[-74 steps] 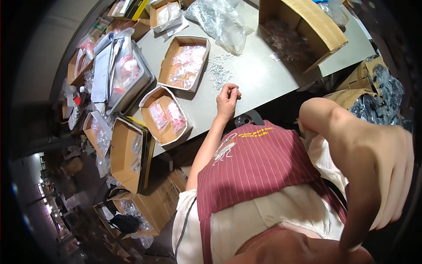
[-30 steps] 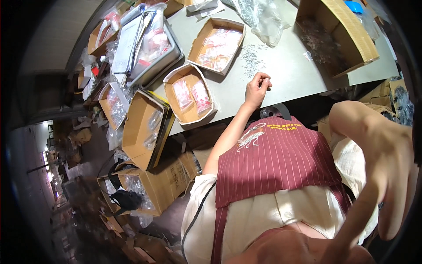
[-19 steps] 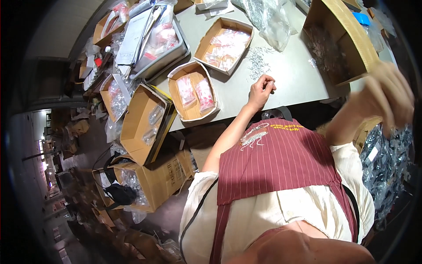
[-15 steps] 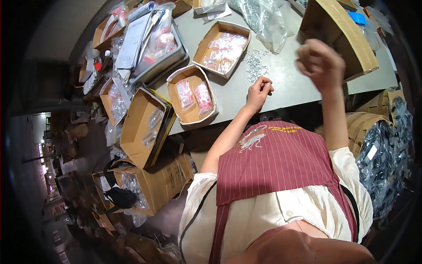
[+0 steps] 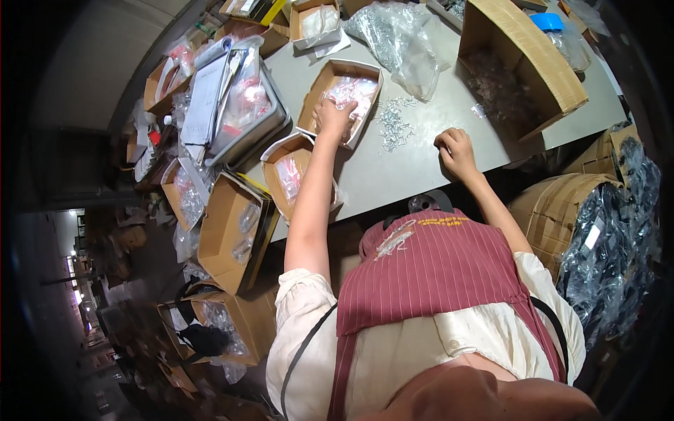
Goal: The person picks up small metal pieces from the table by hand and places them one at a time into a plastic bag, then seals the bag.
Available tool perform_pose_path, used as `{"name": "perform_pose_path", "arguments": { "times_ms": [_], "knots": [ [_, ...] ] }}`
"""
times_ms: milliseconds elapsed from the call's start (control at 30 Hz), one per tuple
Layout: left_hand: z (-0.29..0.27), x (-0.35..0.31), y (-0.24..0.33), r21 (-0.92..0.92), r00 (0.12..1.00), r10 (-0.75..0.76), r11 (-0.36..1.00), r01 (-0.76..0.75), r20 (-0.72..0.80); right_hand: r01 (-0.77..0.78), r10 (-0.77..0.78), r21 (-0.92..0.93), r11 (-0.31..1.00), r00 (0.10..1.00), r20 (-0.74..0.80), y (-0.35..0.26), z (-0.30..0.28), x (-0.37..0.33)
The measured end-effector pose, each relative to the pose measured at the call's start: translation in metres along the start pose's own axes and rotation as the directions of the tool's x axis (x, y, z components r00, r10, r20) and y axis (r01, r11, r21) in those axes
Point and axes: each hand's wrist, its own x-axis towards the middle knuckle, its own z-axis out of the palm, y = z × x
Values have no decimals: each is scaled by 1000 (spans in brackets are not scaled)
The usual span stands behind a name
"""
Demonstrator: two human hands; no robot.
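Observation:
My left hand (image 5: 333, 118) reaches into a shallow cardboard box (image 5: 307, 105) of small clear-and-pink plastic packets (image 5: 354, 92). Its thumb and fingers are apart over the packets, with the fingertips partly hidden. On the grey table (image 5: 393, 168), near its front edge, my right hand (image 5: 458, 153) rests with its fingers curled. Whether they hold anything small is hidden. Between the two hands lies a loose pile of small metal screw-like pieces (image 5: 395, 126). A second shallow box (image 5: 270, 168), holding pink-marked packets (image 5: 289, 175), sits partly behind my left forearm.
A tall cardboard box (image 5: 523, 52) lies on its side at the right, with small pieces inside. A clear plastic bag (image 5: 414, 63) of metal pieces lies at the back. At the left stands a grey bin (image 5: 277, 116) with papers and bags; wrapped black goods (image 5: 611, 238) stand at lower right.
My left hand has moved from beside the metal pieces into the packet box. My right hand has come down from in front of the tall box onto the table. The view has shifted slightly.

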Motion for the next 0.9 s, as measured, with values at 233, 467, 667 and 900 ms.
{"name": "perform_pose_path", "arguments": {
  "times_ms": [233,467,667,900],
  "knots": [
    [32,20,18,-246,976,29,969,26,217,-9,10,58,998,1000,-14,-2,1,-1],
    [18,22,9,-579,903,-114,732,358,414,-6,7,151,988,1000,-1,2,5,0],
    [-3,1,31,-488,929,-107,827,281,355,-38,41,172,984,999,-14,6,0,0],
    [10,9,0,-589,975,148,808,-22,167,-23,27,134,991,999,-28,0,4,2]
  ]
}}
